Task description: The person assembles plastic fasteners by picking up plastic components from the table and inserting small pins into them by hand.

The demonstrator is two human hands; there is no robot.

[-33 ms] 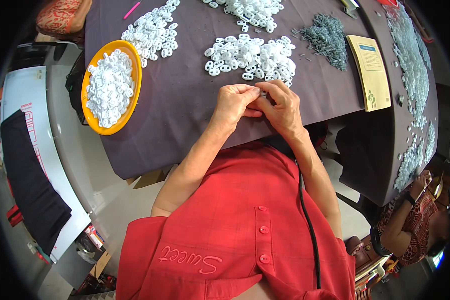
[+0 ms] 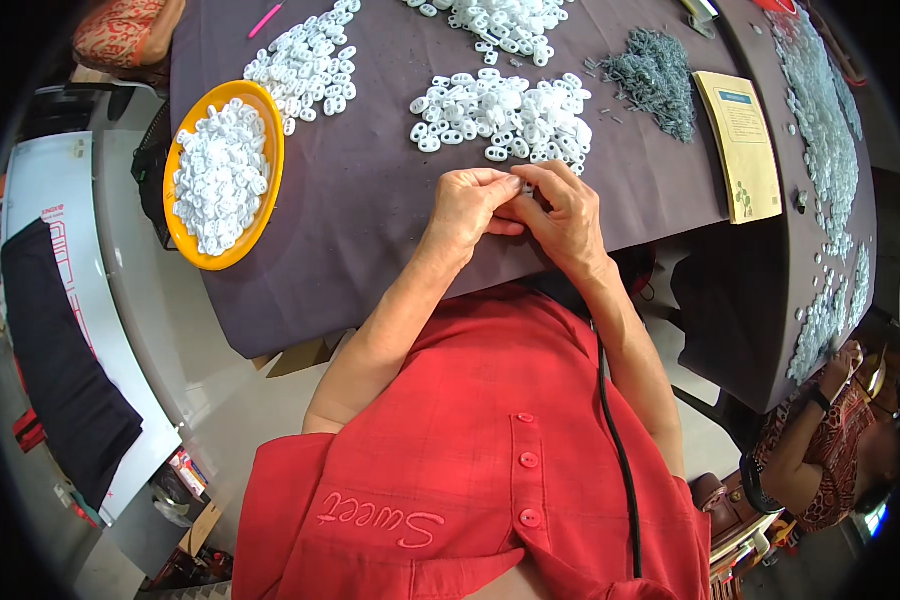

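Note:
My left hand [image 2: 466, 212] and my right hand [image 2: 558, 212] meet at the table's near edge, fingertips pinched together. A sliver of a small white piece [image 2: 528, 187] shows between the right thumb and forefinger; the fingers hide most of it. What the left fingertips pinch cannot be made out. Just beyond the hands lies a loose pile of white oval plastic pieces with two holes each [image 2: 500, 112]. Farther right, a heap of thin grey-blue translucent pieces [image 2: 655, 80] rests on the dark tablecloth [image 2: 360, 210].
A yellow oval basin [image 2: 276, 170] of white pieces stands at the left. More white piles [image 2: 305, 70] lie at the back, near a pink pen-like tool [image 2: 265, 20]. A tan printed packet [image 2: 740, 145] lies right. Another person [image 2: 820, 450] sits beside a table of clear pieces [image 2: 815, 130].

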